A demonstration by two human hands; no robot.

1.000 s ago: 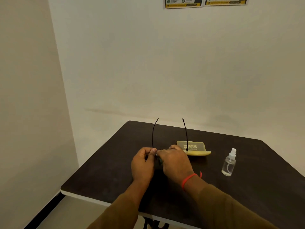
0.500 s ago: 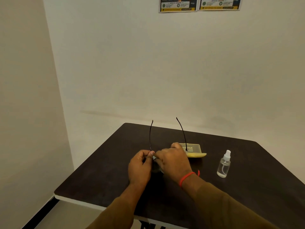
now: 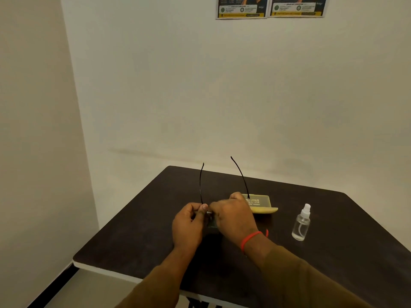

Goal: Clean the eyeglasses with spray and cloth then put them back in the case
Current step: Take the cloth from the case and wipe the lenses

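Two hands meet at mid-worktop [image 3: 138, 236], and you have the eyeglasses [image 3: 241, 177] between them. Your left hand [image 3: 189, 223] pinches the frame's left corner, fingers curled. Your right hand [image 3: 233, 215] curls round the grey-green cloth [image 3: 212, 223], pressed to the front. Both temple arms jut up toward 12 o'clock, touching nothing. The open yellow case [image 3: 263, 206] lies just beyond your right hand at 1 o'clock. The spray bottle [image 3: 301, 224] stands upright at 3 o'clock, well apart. Open surface runs from your left hand to the worktop's edge at 9 o'clock, and the far edge sits beyond the case.
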